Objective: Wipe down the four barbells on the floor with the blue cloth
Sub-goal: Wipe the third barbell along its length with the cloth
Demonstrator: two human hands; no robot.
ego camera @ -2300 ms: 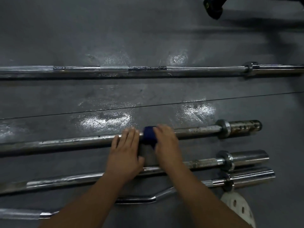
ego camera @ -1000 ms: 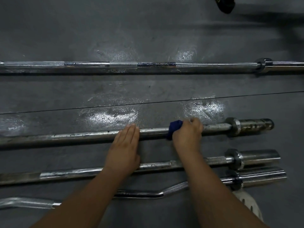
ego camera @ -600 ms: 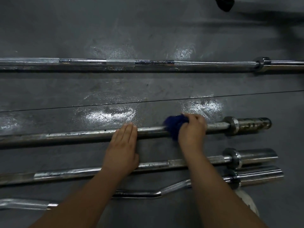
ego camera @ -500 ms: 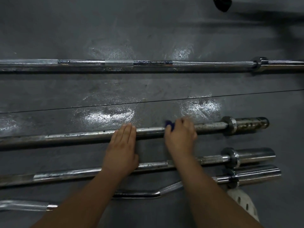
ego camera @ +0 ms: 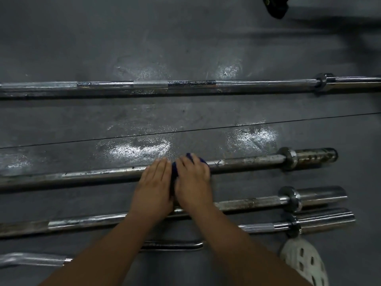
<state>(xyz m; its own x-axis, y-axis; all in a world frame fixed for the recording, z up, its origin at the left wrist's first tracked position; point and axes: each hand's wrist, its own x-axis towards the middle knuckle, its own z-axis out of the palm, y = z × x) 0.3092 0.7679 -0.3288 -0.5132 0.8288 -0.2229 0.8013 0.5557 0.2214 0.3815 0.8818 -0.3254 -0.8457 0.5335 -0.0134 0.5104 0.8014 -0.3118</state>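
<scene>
Blue cloth [ego camera: 173,169] sits bunched under your right grip [ego camera: 192,183], whose fingers curl over it and clamp it onto the shaft of the rusty barbell [ego camera: 247,162]. Only dark edges of the cloth show around the knuckles. Your left grip [ego camera: 153,187] lies just beside the right one, fingers straight and together, flat on the same shaft and holding nothing.

Well beyond both grips, past a seam in the floor [ego camera: 185,48], lies the long barbell [ego camera: 185,85]. Nearer you than the grips, passing under your wrists, runs the chrome barbell [ego camera: 247,203], and nearer again the curl bar [ego camera: 268,225]. The sleeves of those 3 closer bars end well off to the right of your right grip. A white perforated shoe [ego camera: 303,263] shows just beside the curl bar's sleeve.
</scene>
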